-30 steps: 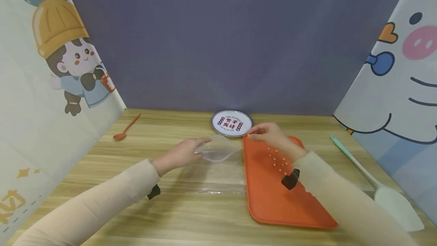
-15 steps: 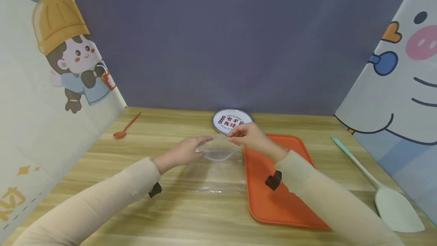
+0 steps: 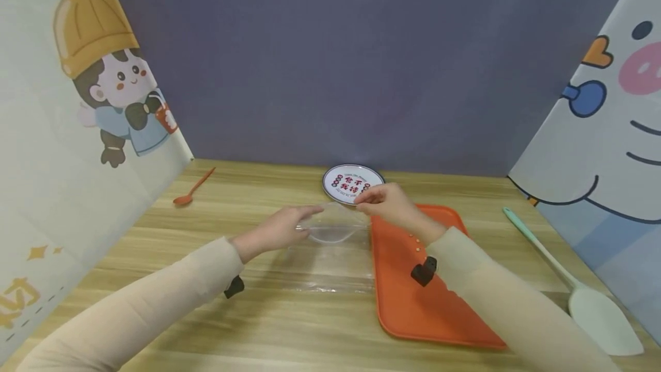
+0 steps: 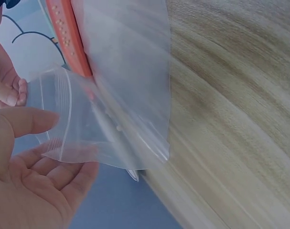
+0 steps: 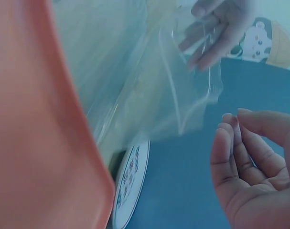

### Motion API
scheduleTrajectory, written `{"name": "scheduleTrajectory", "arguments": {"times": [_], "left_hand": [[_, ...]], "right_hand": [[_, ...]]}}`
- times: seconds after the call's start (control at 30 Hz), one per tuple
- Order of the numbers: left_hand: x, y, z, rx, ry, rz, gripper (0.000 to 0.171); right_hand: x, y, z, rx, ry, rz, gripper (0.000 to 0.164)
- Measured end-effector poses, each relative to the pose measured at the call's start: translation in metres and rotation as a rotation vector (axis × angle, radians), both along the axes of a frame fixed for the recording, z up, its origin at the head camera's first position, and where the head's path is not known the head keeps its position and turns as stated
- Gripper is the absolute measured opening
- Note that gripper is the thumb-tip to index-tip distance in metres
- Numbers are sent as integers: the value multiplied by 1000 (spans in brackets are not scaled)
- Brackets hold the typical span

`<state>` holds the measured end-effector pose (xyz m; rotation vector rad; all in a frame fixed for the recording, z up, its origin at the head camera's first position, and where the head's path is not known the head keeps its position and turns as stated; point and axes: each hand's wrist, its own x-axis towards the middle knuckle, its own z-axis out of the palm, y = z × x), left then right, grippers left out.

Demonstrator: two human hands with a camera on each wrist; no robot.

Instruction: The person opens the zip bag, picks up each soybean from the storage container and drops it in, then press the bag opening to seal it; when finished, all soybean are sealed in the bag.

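My left hand (image 3: 281,228) grips the clear zip-lock bag (image 3: 330,268) at its mouth, thumb on one side and fingers on the other. The mouth is spread wide; the bag's lower part lies on the table. Tiny pale bits (image 4: 119,128) show through the plastic in the left wrist view. Just right of the mouth is my right hand (image 3: 387,205), fingers bent and tips close to the thumb, with nothing visible between them in the right wrist view. Beneath that forearm, the orange tray (image 3: 413,309) bears several small yellow bean-like grains (image 4: 63,28), partly hidden in the head view.
A white plate (image 3: 346,181) with red lettering lies at the back, behind the bag. An orange-brown spoon (image 3: 183,200) is at the far left. A spatula (image 3: 601,314) with a green handle lies at the right. A dark backdrop (image 3: 335,62) closes off the rear.
My right hand moved left from over the tray to the bag's mouth, then drew back slightly right. My left hand kept its grip on the bag.
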<state>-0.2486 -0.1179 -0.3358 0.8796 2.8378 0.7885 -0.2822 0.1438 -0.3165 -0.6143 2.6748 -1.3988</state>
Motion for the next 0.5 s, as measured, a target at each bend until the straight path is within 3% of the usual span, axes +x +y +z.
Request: {"name": "scheduleTrajectory", "arguments": {"times": [0.1,0.5], "left_hand": [[0,-1,-1,6,5,-5,59],[1,-3,-3,0,34,-17,59]], "right_hand": [[-2,16,-2,10,-1,-18,23],[-11,89,-12,37,-142,-117,36]]}}
